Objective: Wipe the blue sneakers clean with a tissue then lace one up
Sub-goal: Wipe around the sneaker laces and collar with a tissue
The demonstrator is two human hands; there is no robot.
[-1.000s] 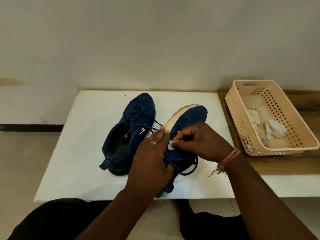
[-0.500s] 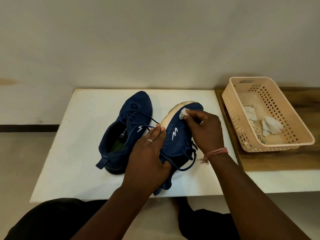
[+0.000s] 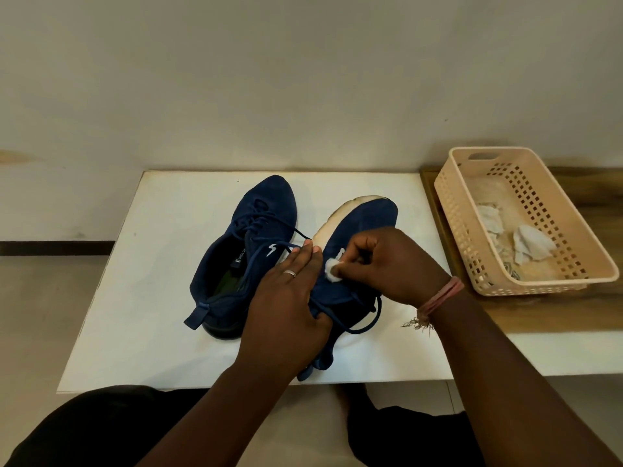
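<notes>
A: Nearest us, the left hand lies over the heel end of the right-hand sneaker, thumb hooked round its collar, holding it tipped on its side at the front of the white worktop. A ring shows on one finger.

B: And the right hand?

A: Fingers curled, pinching a small white tissue and pressing it against the blue side of that tilted sneaker, just beside the pale sole. A pink thread band sits on the wrist.

B: The other sneaker?

A: Upright just to the left, toe pointing away, laces loose, one trailing towards the left fingertips.

B: Further back?

A: To the right, on a wooden surface, a beige plastic basket with crumpled used tissues inside. Behind it all, a plain wall.
</notes>
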